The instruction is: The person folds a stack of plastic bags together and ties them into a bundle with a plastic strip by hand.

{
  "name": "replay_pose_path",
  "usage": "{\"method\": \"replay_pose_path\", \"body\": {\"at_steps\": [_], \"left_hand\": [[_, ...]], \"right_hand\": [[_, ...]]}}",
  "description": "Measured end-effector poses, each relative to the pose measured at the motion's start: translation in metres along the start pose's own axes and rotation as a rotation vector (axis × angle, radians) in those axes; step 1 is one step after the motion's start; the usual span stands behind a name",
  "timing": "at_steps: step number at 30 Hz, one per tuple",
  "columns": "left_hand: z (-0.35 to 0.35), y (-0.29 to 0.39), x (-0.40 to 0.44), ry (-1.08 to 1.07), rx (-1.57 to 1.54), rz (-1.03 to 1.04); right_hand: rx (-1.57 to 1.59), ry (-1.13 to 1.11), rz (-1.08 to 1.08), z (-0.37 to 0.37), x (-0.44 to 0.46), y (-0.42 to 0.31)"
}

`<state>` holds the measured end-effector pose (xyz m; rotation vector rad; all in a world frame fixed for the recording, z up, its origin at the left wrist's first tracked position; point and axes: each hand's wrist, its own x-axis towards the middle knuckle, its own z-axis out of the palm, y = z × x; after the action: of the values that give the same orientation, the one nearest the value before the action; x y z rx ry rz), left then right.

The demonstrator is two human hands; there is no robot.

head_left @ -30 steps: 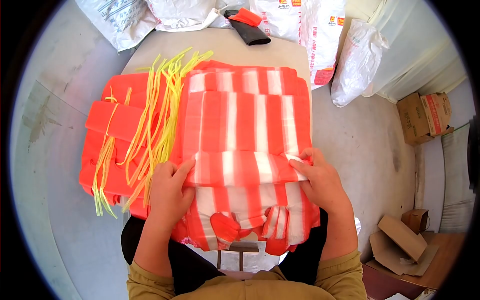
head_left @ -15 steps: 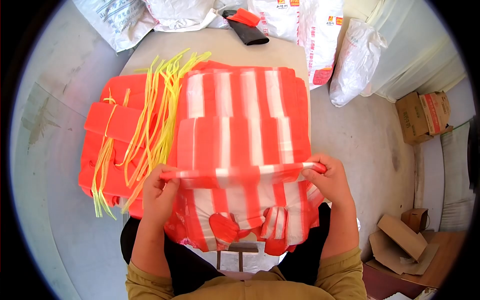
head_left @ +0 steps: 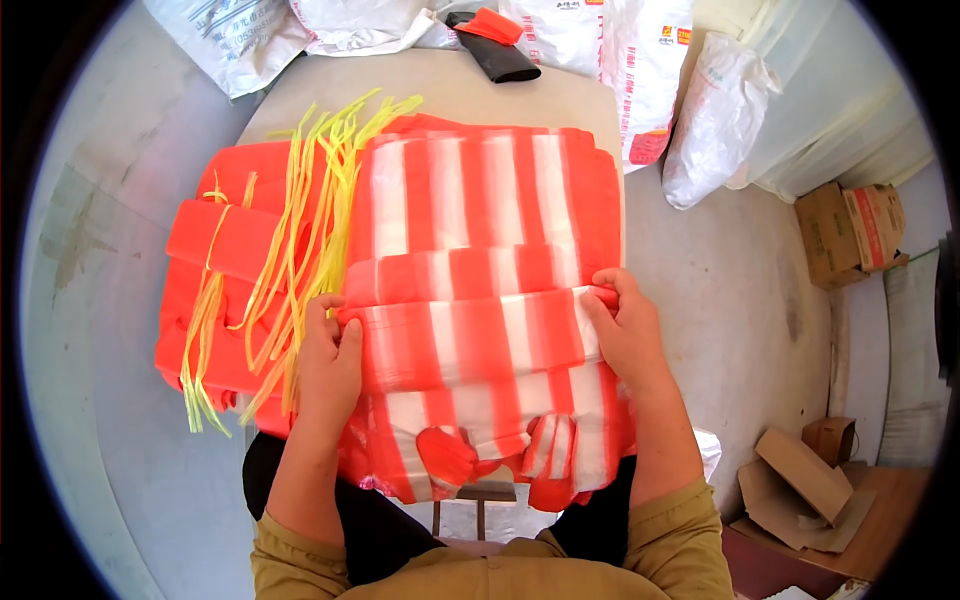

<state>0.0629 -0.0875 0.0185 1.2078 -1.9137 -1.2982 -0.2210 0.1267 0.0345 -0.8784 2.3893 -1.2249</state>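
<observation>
A stack of red-and-white striped plastic bags (head_left: pixel 460 195) lies in front of me, its knotted or bunched ends towards my lap. Across it runs a folded striped layer (head_left: pixel 470 335). My left hand (head_left: pixel 330 350) pinches the left end of this fold between thumb and fingers. At the fold's right end, my right hand (head_left: pixel 622 320) grips the edge with thumb and fingers. Yellow strips (head_left: pixel 325 200) lie along the stack's left side, partly over a pile of red bags (head_left: pixel 235 240). One red bundle there is tied with a yellow strip.
The beige tabletop (head_left: pixel 350 80) shows behind the stack, with a black roll (head_left: pixel 498 60) and a red piece on it. White printed sacks (head_left: pixel 645 80) stand beyond. Cardboard boxes (head_left: pixel 830 235) are at the right, and an open carton (head_left: pixel 800 490) lies lower right.
The striped fold first narrowed and came towards me, then its held edge moved up the stack and the folded band widened. Both hands moved away from my body since half a second ago.
</observation>
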Motion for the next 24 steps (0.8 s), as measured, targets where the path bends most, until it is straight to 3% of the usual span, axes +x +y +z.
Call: {"method": "replay_pose_path", "body": {"at_steps": [4, 7, 8, 10, 11, 14, 17, 24], "left_hand": [[-0.002, 0.007, 0.001, -0.019, 0.135, 0.051], [-0.004, 0.017, 0.0, 0.023, 0.46, 0.086], [-0.004, 0.018, 0.0, 0.068, 0.536, 0.223], [-0.006, 0.02, -0.003, 0.162, 0.691, 0.495], [-0.008, 0.024, -0.006, 0.075, 0.678, 0.622], [-0.004, 0.038, -0.016, -0.177, 0.67, 0.93], [0.005, 0.037, -0.022, -0.28, 0.749, 0.854], [0.004, 0.028, -0.014, -0.276, 0.747, 0.781]], "right_hand": [[-0.078, 0.002, 0.09, -0.002, 0.007, 0.002], [-0.168, 0.105, 0.049, -0.013, 0.011, 0.007], [-0.2, 0.151, 0.016, -0.017, 0.012, 0.008], [-0.399, 0.153, -0.366, -0.024, 0.003, 0.003], [-0.493, 0.15, -0.559, -0.026, -0.002, -0.002], [-0.423, -0.323, -0.761, -0.017, -0.014, -0.03], [-0.473, -0.36, -0.695, -0.007, -0.014, -0.023], [-0.513, -0.347, -0.724, -0.007, -0.01, -0.024]]}}
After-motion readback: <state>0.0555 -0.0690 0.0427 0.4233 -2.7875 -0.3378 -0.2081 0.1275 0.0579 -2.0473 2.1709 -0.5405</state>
